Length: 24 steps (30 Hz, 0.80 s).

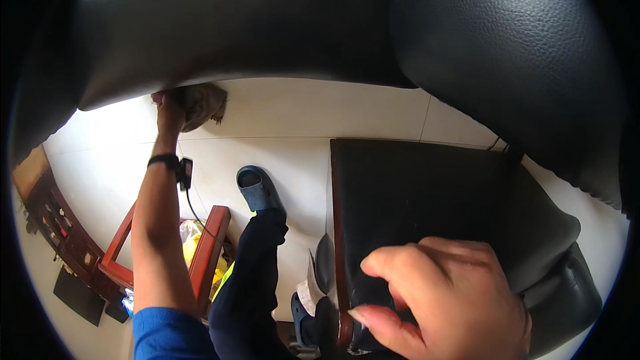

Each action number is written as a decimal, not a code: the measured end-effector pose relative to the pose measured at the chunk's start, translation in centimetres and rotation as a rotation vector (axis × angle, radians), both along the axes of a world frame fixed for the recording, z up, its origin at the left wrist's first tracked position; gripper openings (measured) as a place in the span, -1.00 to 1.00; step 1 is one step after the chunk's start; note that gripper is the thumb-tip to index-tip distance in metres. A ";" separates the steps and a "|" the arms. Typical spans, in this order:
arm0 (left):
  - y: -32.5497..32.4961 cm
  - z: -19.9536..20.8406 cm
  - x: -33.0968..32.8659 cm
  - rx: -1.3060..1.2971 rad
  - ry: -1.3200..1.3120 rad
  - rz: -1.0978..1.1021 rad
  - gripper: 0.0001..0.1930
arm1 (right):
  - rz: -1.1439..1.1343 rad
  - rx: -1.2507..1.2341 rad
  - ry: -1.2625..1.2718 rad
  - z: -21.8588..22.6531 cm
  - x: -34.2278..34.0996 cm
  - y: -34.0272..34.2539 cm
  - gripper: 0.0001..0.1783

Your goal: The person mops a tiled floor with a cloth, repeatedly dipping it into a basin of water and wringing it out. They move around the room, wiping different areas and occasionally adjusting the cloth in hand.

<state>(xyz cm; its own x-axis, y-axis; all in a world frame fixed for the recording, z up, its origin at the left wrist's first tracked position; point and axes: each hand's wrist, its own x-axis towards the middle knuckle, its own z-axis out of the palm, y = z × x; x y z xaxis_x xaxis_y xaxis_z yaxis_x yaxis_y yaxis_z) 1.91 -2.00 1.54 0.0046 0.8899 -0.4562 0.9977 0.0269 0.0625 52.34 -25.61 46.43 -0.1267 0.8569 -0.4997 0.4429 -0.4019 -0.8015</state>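
Note:
At the left, my left hand (pixel 171 112) grips a crumpled grey-brown cloth (pixel 204 107) at the lower edge of a black leather sofa (pixel 247 20). The sofa's edge hides part of the cloth, and the fingertips are hard to make out. A dark band with a small black device (pixel 185 174) and a cable sits on my left wrist. My right hand (pixel 447 297) is nearer, over a black padded seat (pixel 413 193) with a reddish wooden edge. Its thumb and forefinger are apart with nothing between them; the other fingers are curled and partly hidden.
Pale floor tiles (pixel 293 110) lie between sofa and seat. My foot in a dark clog (pixel 257 189) stands there. Beside my left forearm is a red wooden frame (pixel 212 250) with yellow items (pixel 190 243) in it. A dark wooden cabinet (pixel 67 227) stands at the far left.

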 end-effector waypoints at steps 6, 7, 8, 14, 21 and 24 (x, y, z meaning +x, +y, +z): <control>-11.0 11.3 10.8 0.185 -0.508 -0.267 -0.46 | -0.014 -0.025 0.015 1.0 -0.1 0.8 -0.62; -12.6 12.7 13.7 0.190 -0.573 -0.381 -0.47 | -0.038 0.004 0.030 1.0 -0.2 0.8 -0.62; -14.5 13.8 16.6 0.147 -0.650 -0.353 -0.53 | -0.033 -0.004 0.036 1.2 -0.2 0.9 -0.63; -24.0 10.5 30.3 -0.113 -0.539 -0.628 -0.57 | -0.024 -0.050 0.024 1.6 -0.6 1.1 -0.59; -23.7 3.7 24.5 -0.221 -0.522 -0.671 -0.55 | -0.090 -0.302 -0.255 1.9 -3.0 1.3 -0.53; -22.5 3.5 18.3 -0.182 -0.421 -0.608 -0.55 | -0.158 -0.324 -0.342 1.7 -3.3 1.3 -0.51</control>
<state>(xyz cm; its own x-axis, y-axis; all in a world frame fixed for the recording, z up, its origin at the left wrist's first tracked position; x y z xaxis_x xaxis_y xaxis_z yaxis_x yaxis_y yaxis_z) 20.19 -24.53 5.05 0.6757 0.5864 -0.4467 0.7334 -0.4734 0.4880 49.02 -24.26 48.10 0.2097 0.6460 -0.7340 0.5722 -0.6898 -0.4437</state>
